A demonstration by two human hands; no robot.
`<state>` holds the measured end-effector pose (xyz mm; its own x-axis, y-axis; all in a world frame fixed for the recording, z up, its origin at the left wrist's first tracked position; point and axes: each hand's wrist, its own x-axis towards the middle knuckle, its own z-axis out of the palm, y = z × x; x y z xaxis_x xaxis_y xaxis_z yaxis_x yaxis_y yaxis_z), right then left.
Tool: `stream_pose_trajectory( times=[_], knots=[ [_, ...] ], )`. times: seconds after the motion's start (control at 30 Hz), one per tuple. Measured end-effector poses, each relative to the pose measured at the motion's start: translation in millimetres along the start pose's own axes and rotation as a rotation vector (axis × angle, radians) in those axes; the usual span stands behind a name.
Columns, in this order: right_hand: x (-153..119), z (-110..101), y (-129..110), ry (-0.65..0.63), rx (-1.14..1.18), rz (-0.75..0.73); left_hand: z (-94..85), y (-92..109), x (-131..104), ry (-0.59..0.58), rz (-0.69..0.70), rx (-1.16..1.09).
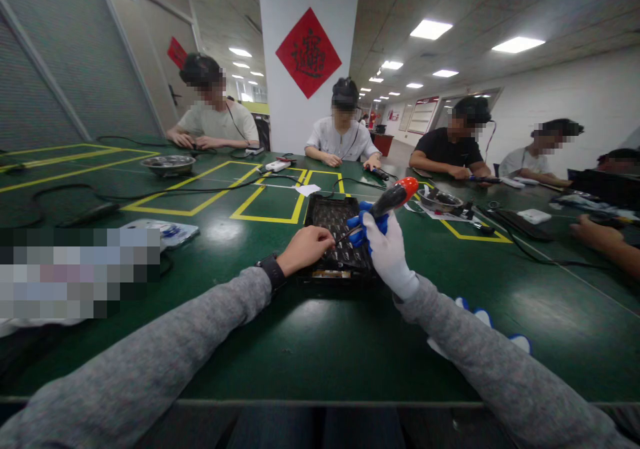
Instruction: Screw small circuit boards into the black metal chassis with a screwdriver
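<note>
My right hand [387,246] wears a white glove with blue coating and is closed round a screwdriver [393,197] with a black and red handle. The screwdriver slants, handle up to the right, its thin shaft pointing down-left toward my left fingertips. My left hand [307,248] is bare, with a dark watch at the wrist. Its fingers are pinched together by the shaft's end; what they hold is too small to make out. Below both hands lies a black open-topped casing [333,212] with rows of small shiny marks inside, partly covered by my hands.
A spare white and blue glove [483,317] lies beside my right forearm. Metal bowls stand at the left [169,164] and right [440,200]. A plastic bag [175,232] is at the left. Black cables [215,188] cross the green table. Several people sit around it.
</note>
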<state>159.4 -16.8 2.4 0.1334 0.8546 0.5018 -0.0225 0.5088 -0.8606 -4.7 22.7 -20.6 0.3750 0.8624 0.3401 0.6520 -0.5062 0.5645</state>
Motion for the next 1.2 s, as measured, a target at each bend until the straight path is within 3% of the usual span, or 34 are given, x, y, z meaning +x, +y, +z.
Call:
stream_pose_trajectory(
  times=[0.1, 0.2, 0.9, 1.07, 1.2],
  knots=[
    [1.1, -0.6, -5.0, -0.150, 0.081, 0.062, 0.1, -0.3, -0.1, -0.004, -0.003, 0.020],
    [2.8, -1.6, -8.0, -0.216, 0.121, 0.099, -0.3, -0.3, -0.4, -0.003, -0.006, 0.022],
    [3.7, -3.2, -2.2, -0.017, 0.057, -0.006, -1.3, 0.9, -1.3, 0.012, -0.016, 0.000],
    [4.1, -7.0, -6.9, 0.126, 0.015, -0.025, -9.1, 16.2, -7.4, 0.085, 0.168, -0.083],
    [4.6, -8.7, -5.8, 0.123, 0.008, 0.052, -15.2, 26.2, -12.7, -0.057, 0.325, -0.198]
  ],
)
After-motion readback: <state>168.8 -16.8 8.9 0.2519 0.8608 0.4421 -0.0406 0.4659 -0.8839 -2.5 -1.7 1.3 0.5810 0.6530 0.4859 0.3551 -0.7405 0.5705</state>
